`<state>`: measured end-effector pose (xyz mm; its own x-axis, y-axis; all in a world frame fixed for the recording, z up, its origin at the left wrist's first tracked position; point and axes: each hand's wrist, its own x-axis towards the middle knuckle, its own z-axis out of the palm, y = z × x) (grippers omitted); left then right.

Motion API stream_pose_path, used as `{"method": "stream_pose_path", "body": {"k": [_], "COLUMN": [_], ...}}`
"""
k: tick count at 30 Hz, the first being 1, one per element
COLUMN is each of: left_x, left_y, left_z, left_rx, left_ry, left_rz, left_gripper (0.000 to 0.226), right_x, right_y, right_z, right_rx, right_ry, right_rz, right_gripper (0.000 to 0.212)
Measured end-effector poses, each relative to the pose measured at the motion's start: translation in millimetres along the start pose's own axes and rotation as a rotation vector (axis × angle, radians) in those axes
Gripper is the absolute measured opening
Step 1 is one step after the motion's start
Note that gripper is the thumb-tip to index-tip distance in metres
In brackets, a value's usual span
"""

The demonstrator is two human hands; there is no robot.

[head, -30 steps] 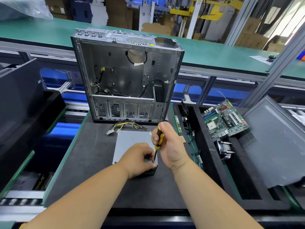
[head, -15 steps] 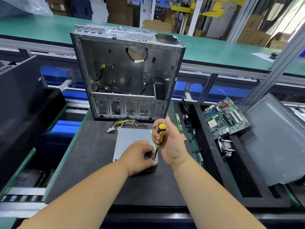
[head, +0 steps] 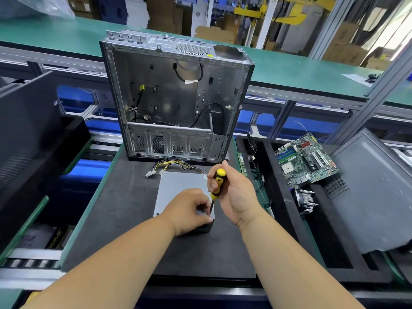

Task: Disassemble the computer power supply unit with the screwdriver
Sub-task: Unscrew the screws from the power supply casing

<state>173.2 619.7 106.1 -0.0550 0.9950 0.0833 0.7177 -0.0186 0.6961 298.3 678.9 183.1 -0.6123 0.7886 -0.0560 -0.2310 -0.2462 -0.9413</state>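
A grey metal power supply unit [head: 178,188] lies flat on the black foam mat [head: 124,210], its yellow and black cable bundle [head: 171,167] trailing toward the case. My right hand [head: 234,195] grips a yellow and black screwdriver [head: 217,184], held nearly upright with its tip at the unit's near right corner. My left hand [head: 189,210] rests on that same corner, its fingertips pinching the shaft near the tip. The screw itself is hidden by the fingers.
An open, emptied computer case [head: 176,97] stands upright just behind the unit. A black tray [head: 278,197] on the right holds a green motherboard [head: 305,160], a heatsink [head: 305,200] and a grey side panel [head: 379,190]. A dark panel [head: 26,134] leans at the left.
The screwdriver handle has shifted slightly in my right hand's fingers, while its tip stays at the same corner. My left hand has not moved.
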Motion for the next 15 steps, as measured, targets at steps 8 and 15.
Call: {"method": "stream_pose_path", "body": {"k": [8,15], "left_x": [1.5,1.4], "left_y": [-2.3,-2.7], "left_z": [1.9,1.0], "left_rx": [0.022,0.045], "left_ry": [0.016,-0.004], "left_rz": [0.036,0.025], "left_gripper": [0.043,0.029], "right_x": [-0.9,-1.6], "right_y": [5.2,-0.4], "right_z": [2.2,-5.4], "right_rx": [0.005,-0.079], "right_ry": [-0.066,-0.002], "right_rz": [-0.056,-0.058], "right_gripper": [0.017,0.025]}}
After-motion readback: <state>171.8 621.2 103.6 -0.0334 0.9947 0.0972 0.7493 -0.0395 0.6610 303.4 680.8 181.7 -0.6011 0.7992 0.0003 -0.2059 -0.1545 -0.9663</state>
